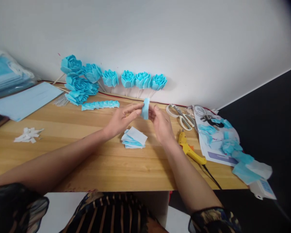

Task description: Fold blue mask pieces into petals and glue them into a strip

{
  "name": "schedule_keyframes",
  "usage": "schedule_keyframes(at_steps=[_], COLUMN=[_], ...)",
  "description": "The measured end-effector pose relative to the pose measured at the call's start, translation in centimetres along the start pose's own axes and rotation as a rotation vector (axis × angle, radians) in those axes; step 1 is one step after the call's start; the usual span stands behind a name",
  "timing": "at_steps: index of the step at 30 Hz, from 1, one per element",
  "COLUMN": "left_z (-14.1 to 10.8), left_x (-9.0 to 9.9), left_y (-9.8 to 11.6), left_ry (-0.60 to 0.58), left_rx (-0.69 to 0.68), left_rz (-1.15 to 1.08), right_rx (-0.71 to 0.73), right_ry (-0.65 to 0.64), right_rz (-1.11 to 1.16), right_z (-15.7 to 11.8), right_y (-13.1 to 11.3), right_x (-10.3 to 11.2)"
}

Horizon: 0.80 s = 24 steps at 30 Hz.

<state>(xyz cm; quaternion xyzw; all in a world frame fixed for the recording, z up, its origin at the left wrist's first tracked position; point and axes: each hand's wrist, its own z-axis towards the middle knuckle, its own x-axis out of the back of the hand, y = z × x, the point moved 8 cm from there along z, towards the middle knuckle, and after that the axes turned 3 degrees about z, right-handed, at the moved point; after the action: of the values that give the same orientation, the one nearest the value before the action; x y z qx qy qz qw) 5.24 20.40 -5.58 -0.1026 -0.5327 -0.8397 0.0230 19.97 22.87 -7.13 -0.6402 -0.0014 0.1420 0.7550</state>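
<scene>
A small light-blue piece of fabric (pixel 145 109) is held up over the middle of the table between my two hands. My left hand (pixel 122 119) pinches its left side with fingers closed. On the right side, my right hand (pixel 161 124) grips its edge with curled fingers. Just below them lies a loose stack of white and blue cut pieces (pixel 134 138). A strip of overlapping blue folded petals (pixel 100 105) rests to the left of my hands. Several blue fabric flowers on sticks (pixel 128 79) lean along the wall behind.
White-handled scissors (pixel 181 116) and a yellow glue gun (pixel 191 150) with a cord lie right. Blue scraps cover a printed sheet (pixel 218 157) at far right. White strips (pixel 29 135), a blue sheet (pixel 26 99) and a bagged pile (pixel 9 76) sit left.
</scene>
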Motion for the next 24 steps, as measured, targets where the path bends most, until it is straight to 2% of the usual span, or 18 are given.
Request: schedule_keyframes(at_steps=[4, 7, 9, 11, 14, 18, 21, 24], left_z=[0.3, 0.6, 0.7, 0.6, 0.4, 0.2, 0.2, 0.0], left_x=[-0.3, -0.1, 0.4, 0.7, 0.6, 0.3, 0.3, 0.1], left_y=[-1.5, -2.5, -3.3, -3.8, -3.6, -3.0, -2.3, -1.6], left_ry=[-0.038, 0.005, 0.069, 0.106, 0.086, 0.056, 0.049, 0.009], left_rx=[0.099, 0.116, 0.153, 0.194, 0.220, 0.226, 0.177, 0.154], left_rz=[-0.155, -0.248, -0.268, -0.262, -0.238, -0.183, -0.127, -0.098], right_rx=[-0.036, -0.002, 0.074, 0.170, 0.241, 0.278, 0.299, 0.251], right_ry=[-0.100, -0.110, -0.031, 0.104, 0.243, 0.257, 0.273, 0.266], right_rz=[-0.026, -0.060, -0.094, -0.134, -0.139, -0.110, -0.139, -0.183], right_z=[-0.5, -0.6, -0.5, -0.4, -0.2, -0.1, -0.4, -0.4], right_y=[-0.1, -0.5, -1.2, -2.2, -3.0, -3.5, -3.7, -3.4], right_x=[-0.9, -1.0, -0.3, 1.0, 2.5, 2.9, 2.8, 2.8])
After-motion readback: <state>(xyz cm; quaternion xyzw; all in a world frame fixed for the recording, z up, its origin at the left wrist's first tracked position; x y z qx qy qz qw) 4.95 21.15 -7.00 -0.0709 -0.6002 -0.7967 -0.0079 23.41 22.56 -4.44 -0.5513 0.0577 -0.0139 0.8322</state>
